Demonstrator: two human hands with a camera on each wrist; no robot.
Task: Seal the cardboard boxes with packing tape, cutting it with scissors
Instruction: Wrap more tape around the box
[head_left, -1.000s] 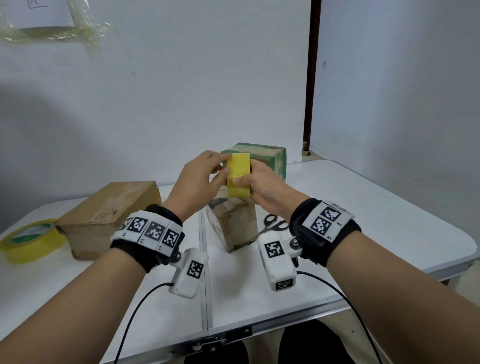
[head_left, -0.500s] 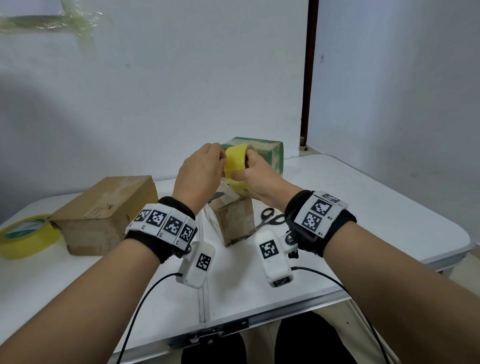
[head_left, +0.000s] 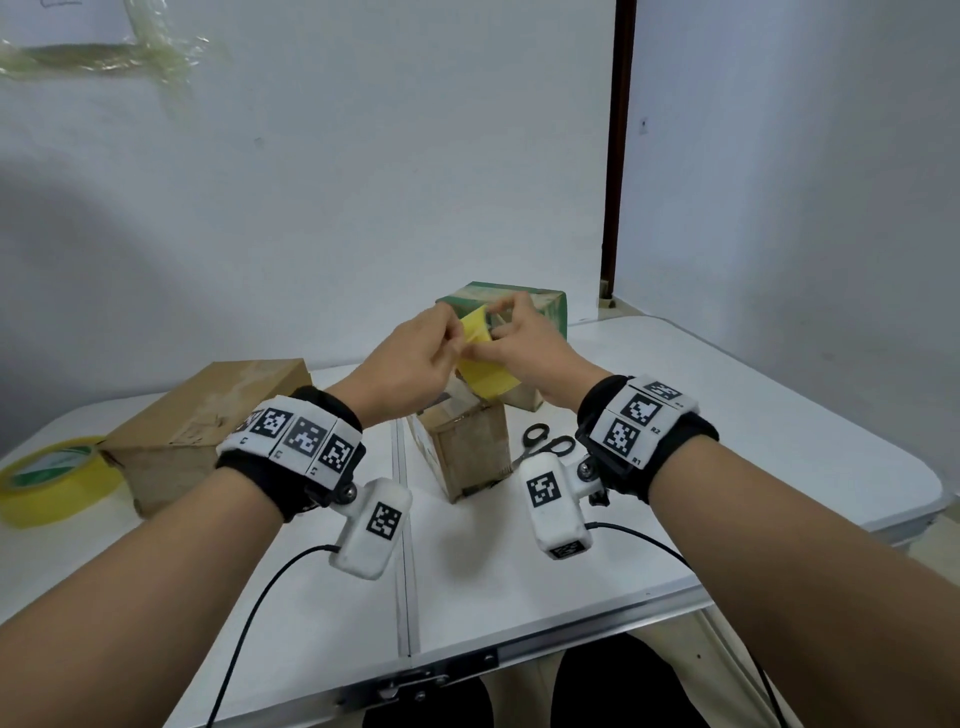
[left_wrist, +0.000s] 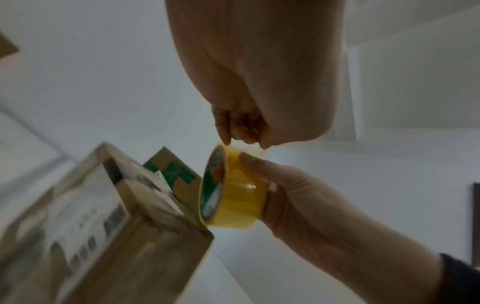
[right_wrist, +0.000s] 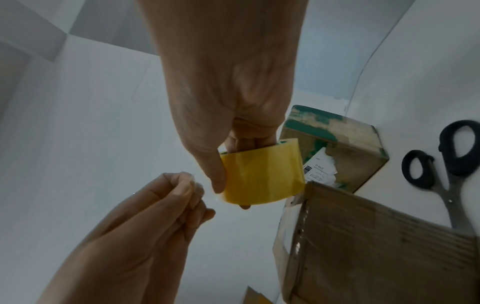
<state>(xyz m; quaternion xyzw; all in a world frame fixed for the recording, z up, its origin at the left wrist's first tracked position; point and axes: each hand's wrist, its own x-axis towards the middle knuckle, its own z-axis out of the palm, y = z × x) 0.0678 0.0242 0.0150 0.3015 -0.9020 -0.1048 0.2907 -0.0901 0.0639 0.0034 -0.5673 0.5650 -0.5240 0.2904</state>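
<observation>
Right hand (right_wrist: 223, 107) grips tape roll (right_wrist: 262, 176) above the near box (head_left: 470, 449). Left hand (right_wrist: 145, 216) pinches what looks like the free end. Peel straight, keep tension; scissors (head_left: 545, 447) right of box.

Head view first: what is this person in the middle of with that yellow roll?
A person holds a roll of yellow packing tape in the right hand, above a small cardboard box on the white table. The left hand pinches at the roll's free end. No strip is on the box yet. The scissors lie untouched beside the box; a second tape roll sits far left.
</observation>
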